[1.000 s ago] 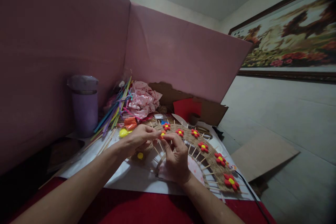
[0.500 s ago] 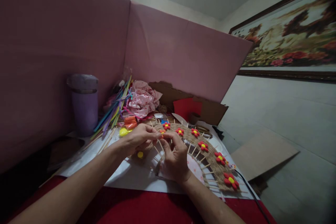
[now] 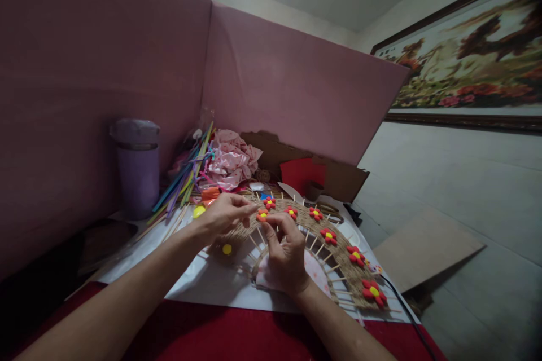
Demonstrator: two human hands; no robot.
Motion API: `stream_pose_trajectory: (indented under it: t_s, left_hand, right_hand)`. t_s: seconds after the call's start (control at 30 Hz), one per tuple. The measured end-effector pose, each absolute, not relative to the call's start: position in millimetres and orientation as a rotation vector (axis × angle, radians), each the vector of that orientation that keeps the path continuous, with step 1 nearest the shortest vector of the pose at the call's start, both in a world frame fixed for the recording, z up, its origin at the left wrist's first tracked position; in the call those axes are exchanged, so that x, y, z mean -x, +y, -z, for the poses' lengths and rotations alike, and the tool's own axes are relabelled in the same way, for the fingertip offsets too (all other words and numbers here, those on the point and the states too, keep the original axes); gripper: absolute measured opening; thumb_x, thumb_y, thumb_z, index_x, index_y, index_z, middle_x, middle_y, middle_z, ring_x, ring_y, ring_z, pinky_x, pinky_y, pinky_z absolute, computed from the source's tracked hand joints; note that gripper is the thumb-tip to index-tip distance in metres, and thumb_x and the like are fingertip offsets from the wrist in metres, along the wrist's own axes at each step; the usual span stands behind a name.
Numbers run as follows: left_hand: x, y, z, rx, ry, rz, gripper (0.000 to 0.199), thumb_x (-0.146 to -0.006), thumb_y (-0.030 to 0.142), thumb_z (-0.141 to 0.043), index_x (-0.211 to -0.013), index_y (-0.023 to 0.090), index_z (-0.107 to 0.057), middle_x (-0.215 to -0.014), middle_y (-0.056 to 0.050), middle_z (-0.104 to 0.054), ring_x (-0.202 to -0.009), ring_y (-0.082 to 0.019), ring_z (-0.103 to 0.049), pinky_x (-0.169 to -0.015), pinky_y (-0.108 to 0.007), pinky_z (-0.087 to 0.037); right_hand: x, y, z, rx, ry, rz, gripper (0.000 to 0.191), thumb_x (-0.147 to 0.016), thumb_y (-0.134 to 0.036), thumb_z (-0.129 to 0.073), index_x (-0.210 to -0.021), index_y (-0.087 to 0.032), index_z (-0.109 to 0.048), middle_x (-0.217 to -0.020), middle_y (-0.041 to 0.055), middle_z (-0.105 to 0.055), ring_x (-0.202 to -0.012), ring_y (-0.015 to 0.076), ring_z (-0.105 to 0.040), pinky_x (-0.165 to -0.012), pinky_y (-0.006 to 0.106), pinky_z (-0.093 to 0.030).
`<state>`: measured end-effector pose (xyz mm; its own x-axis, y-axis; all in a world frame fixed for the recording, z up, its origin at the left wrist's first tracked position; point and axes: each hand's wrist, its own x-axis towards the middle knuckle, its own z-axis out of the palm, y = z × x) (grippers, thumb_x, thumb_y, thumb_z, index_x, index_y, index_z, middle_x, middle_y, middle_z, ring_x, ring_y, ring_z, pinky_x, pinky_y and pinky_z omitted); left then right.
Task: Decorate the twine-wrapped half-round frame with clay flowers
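My right hand point(image 3: 288, 254) pinches a small orange clay flower point(image 3: 262, 215) with a yellow centre between thumb and forefinger. Just left of it, my left hand point(image 3: 231, 215) hovers with its fingers slightly apart and nothing visible in them. Beneath both hands lies a half-ring of woven twine point(image 3: 339, 259) threaded on thin wooden sticks. Several red clay flowers point(image 3: 328, 236) with yellow centres sit along its band. A lone yellow clay disc point(image 3: 227, 249) rests on the left part of the band, partly shaded by my left arm.
A purple lidded tumbler point(image 3: 138, 172) stands at the left, beside a bundle of coloured pipe cleaners point(image 3: 186, 175). Crumpled pink cloth point(image 3: 232, 158) lies behind, with red paper point(image 3: 302, 174) and scissors point(image 3: 330, 211) farther right. A black cable point(image 3: 400, 299) runs along the right edge.
My left hand has drawn back leftward, away from the orange flower, and its fingers have loosened. My right hand stays at the flower, now more fully visible.
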<state>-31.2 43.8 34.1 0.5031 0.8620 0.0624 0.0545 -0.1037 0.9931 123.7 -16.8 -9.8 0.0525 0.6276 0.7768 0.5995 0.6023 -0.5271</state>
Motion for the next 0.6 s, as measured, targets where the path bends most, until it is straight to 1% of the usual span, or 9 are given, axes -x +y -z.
stream_pose_trajectory:
  t_s: [0.07, 0.13, 0.17, 0.23, 0.33, 0.4, 0.47, 0.53, 0.6]
  left_hand:
    - [35.2, 50.7, -37.7, -1.583, 0.993, -1.010, 0.025, -0.068, 0.037, -0.065, -0.066, 0.012, -0.061, -0.045, 0.003, -0.053, -0.034, -0.004, -0.032, -0.037, -0.019, -0.019]
    - [40.5, 60.4, -37.8, -1.659, 1.150, -1.159, 0.017, -0.066, 0.026, -0.065, -0.058, 0.012, -0.059, -0.046, 0.001, -0.054, -0.041, -0.008, -0.042, -0.041, -0.020, -0.027]
    - [43.2, 65.3, -36.4, -1.717, 1.230, -1.200, 0.014, -0.064, 0.022, -0.064, -0.056, 0.013, -0.059, -0.046, 0.001, -0.054, -0.043, -0.009, -0.045, -0.043, -0.021, -0.028]
    - [47.5, 73.1, -31.7, -1.807, 1.364, -1.156, 0.009, -0.063, 0.019, -0.063, -0.056, 0.013, -0.060, -0.048, 0.000, -0.055, -0.046, -0.010, -0.046, -0.046, -0.021, -0.028]
    - [49.0, 76.1, -25.1, -1.824, 1.433, -1.036, 0.004, -0.064, 0.015, -0.060, -0.065, 0.015, -0.064, -0.049, 0.001, -0.056, -0.045, -0.009, -0.045, -0.045, -0.021, -0.026]
    - [47.1, 72.2, -24.1, -1.801, 1.436, -0.989, 0.017, -0.064, 0.012, -0.059, -0.079, 0.014, -0.066, -0.049, 0.002, -0.055, -0.041, -0.008, -0.041, -0.043, -0.020, -0.025]
    - [44.5, 65.8, -26.2, -1.729, 1.424, -0.900, 0.035, -0.065, 0.009, -0.057, -0.100, 0.014, -0.063, -0.049, 0.004, -0.053, -0.034, -0.007, -0.036, -0.040, -0.020, -0.023]
    - [42.3, 59.4, -29.9, -1.588, 1.356, -0.787, 0.052, -0.069, 0.009, -0.053, -0.121, 0.013, -0.051, -0.048, 0.006, -0.049, -0.028, -0.005, -0.030, -0.037, -0.019, -0.019]
    - [41.1, 55.0, -33.1, -1.445, 1.271, -0.722, 0.060, -0.071, 0.009, -0.051, -0.130, 0.013, -0.040, -0.048, 0.008, -0.043, -0.026, -0.004, -0.026, -0.035, -0.019, -0.015]
  right_hand:
    - [-123.6, -16.4, 9.9, 1.060, -1.617, -0.014, 0.009, -0.087, -0.023, -0.052, -0.083, -0.020, -0.059, -0.080, 0.0027, -0.060, -0.074, 0.0154, -0.055, -0.066, 0.028, -0.044]
    - [-123.3, -15.9, 10.7, 1.085, -1.634, 0.011, 0.009, -0.086, -0.023, -0.052, -0.081, -0.020, -0.059, -0.079, 0.0022, -0.059, -0.074, 0.0154, -0.054, -0.067, 0.028, -0.043]
    - [-123.2, -15.6, 11.3, 1.100, -1.641, 0.024, 0.009, -0.086, -0.023, -0.053, -0.080, -0.020, -0.058, -0.079, 0.0021, -0.058, -0.074, 0.0155, -0.054, -0.067, 0.029, -0.043]
    - [-122.9, -15.2, 12.5, 1.125, -1.662, 0.047, 0.008, -0.085, -0.022, -0.054, -0.079, -0.020, -0.058, -0.080, 0.0023, -0.059, -0.076, 0.0160, -0.055, -0.069, 0.029, -0.043]
    - [-122.4, -14.3, 13.2, 1.163, -1.702, 0.086, 0.007, -0.085, -0.021, -0.054, -0.079, -0.021, -0.059, -0.082, 0.0029, -0.059, -0.081, 0.0174, -0.054, -0.072, 0.030, -0.042]
    - [-121.9, -13.2, 12.7, 1.206, -1.735, 0.116, 0.007, -0.084, -0.020, -0.055, -0.079, -0.021, -0.059, -0.083, 0.0030, -0.059, -0.081, 0.0180, -0.054, -0.073, 0.031, -0.042]
    - [-120.8, -11.5, 11.5, 1.252, -1.761, 0.148, 0.007, -0.083, -0.020, -0.056, -0.077, -0.021, -0.058, -0.081, 0.0026, -0.059, -0.081, 0.0183, -0.054, -0.073, 0.031, -0.041]
    - [-118.8, -9.5, 9.9, 1.277, -1.785, 0.185, 0.007, -0.083, -0.021, -0.057, -0.076, -0.021, -0.057, -0.080, 0.0022, -0.060, -0.080, 0.0185, -0.053, -0.072, 0.031, -0.040]
    - [-115.9, -7.5, 8.3, 1.297, -1.806, 0.227, 0.008, -0.083, -0.022, -0.057, -0.075, -0.021, -0.057, -0.078, 0.0020, -0.060, -0.079, 0.0187, -0.052, -0.072, 0.032, -0.038]
